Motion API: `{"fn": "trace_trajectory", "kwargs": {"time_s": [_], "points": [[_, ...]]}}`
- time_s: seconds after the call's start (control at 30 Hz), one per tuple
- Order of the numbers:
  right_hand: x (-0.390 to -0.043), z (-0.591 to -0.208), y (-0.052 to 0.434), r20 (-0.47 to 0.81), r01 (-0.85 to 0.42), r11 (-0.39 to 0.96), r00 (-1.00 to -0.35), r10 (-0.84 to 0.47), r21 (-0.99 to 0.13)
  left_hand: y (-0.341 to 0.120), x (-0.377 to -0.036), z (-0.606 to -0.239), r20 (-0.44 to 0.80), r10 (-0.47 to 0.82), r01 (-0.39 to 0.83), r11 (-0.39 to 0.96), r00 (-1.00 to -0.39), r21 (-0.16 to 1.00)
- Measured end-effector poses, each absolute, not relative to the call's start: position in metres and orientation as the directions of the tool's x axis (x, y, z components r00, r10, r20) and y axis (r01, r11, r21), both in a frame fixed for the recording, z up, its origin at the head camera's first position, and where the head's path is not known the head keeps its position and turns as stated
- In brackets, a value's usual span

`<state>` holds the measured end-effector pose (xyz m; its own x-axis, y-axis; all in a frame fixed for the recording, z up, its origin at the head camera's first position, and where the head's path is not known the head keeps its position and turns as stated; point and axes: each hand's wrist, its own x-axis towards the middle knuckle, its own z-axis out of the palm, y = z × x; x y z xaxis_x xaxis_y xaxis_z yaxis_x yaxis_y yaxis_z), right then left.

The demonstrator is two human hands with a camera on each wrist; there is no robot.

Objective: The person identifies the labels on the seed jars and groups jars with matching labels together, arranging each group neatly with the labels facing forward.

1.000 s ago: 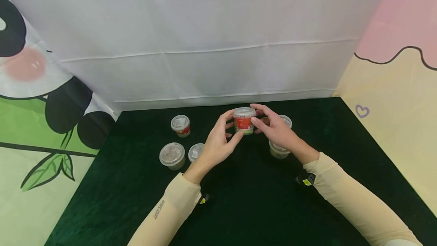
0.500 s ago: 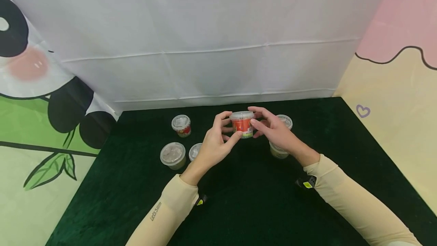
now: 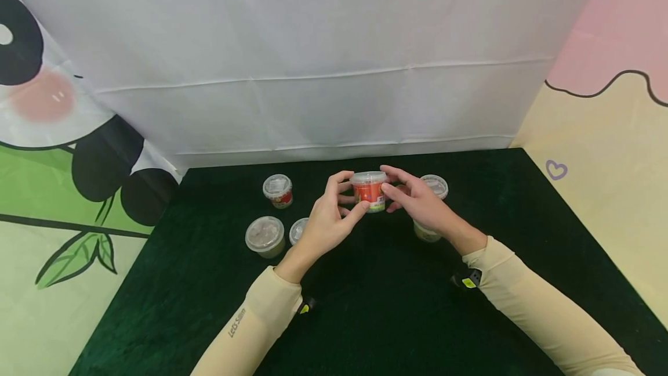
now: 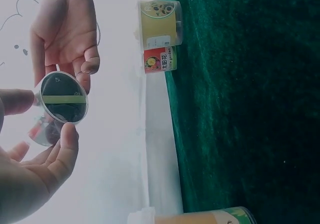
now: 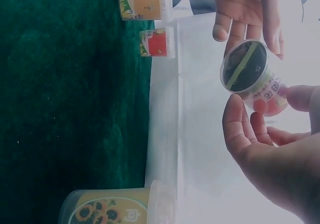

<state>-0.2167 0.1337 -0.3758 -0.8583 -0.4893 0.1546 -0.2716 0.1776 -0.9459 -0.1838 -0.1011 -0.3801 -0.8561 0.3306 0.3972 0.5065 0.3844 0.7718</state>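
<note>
A small clear plastic cup with a lid and a red label [image 3: 369, 191] is held upright above the back of the table, between both hands. My left hand [image 3: 330, 220] grips its left side, thumb at the front near the base. My right hand [image 3: 420, 205] pinches its right side, thumb in front and fingers behind. The cup's dark base with a pale green stripe [image 4: 64, 98] shows in the left wrist view. In the right wrist view, Chinese lettering is visible on the label [image 5: 270, 91].
To the left stand a small red-labelled cup [image 3: 278, 190], a larger lidded tub [image 3: 265, 235] and a cup [image 3: 298, 231] partly behind my left hand. My right hand partly covers two more, a far cup [image 3: 437, 184] and a nearer tub [image 3: 427, 234]. Dark green cloth [image 3: 376, 306] covers the table.
Both hands have lowered the red-labelled cup slightly and shifted it a little left. In the last half second it has barely moved. The other cups have stayed in place.
</note>
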Motion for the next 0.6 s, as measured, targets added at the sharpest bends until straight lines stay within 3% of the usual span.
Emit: {"fn": "trace_trajectory", "kwargs": {"time_s": [0.6], "points": [[-0.2153, -0.3783, 0.1314, 0.111, -0.167, 0.052, -0.825, -0.555, -0.985, -0.1017, -0.1824, -0.3786, 0.371, 0.329, 0.482, 0.380, -0.868, 0.790]]}}
